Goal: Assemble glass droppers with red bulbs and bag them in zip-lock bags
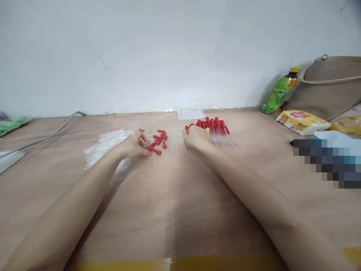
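Note:
My left hand (136, 145) is beside a loose pile of red rubber bulbs (159, 140), its fingers apart and a fingertip near one bulb. Right of the pile lies a row of thin clear tubes (176, 140). At the right end of that row is my right hand (196, 136), its fingers closed; what they hold, if anything, is hidden. Behind and beside it, several clear droppers with red bulbs (216, 126) lie side by side. Clear plastic bags (98, 150) lie under and left of my left wrist.
A flat clear bag (191, 114) lies by the wall. At the right are a green bottle (278, 94), a yellow tissue pack (303, 122) and a beige bag (332, 86). A grey cable (58, 130) and green item (11, 125) are at the left.

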{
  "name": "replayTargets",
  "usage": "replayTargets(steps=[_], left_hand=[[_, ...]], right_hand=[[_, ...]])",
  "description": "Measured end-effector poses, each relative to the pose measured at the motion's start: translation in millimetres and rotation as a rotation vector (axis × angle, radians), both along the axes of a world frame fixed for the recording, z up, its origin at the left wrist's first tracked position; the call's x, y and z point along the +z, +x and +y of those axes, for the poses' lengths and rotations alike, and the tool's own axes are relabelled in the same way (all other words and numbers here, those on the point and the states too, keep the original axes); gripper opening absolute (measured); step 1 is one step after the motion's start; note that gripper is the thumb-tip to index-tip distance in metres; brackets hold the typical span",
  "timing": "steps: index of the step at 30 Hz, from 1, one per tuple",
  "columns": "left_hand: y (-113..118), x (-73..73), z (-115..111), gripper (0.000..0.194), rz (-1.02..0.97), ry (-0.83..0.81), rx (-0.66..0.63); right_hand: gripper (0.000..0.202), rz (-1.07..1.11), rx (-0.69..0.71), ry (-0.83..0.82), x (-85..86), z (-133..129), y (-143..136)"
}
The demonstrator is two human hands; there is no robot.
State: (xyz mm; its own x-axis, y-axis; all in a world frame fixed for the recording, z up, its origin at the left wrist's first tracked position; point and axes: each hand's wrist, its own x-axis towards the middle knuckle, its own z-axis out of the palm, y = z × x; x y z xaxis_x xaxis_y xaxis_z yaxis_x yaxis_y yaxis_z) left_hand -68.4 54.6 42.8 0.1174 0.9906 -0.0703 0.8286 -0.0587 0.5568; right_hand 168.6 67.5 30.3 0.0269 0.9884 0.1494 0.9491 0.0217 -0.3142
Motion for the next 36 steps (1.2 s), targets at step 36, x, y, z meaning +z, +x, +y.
replayTargets(steps=[36], left_hand=[[89.9,-48.3,-60.0,0.012,-0.297,0.353,-0.455]], right_hand=[[0.016,0.218,0.756,0.394,-44.6,-79.1,69.8]])
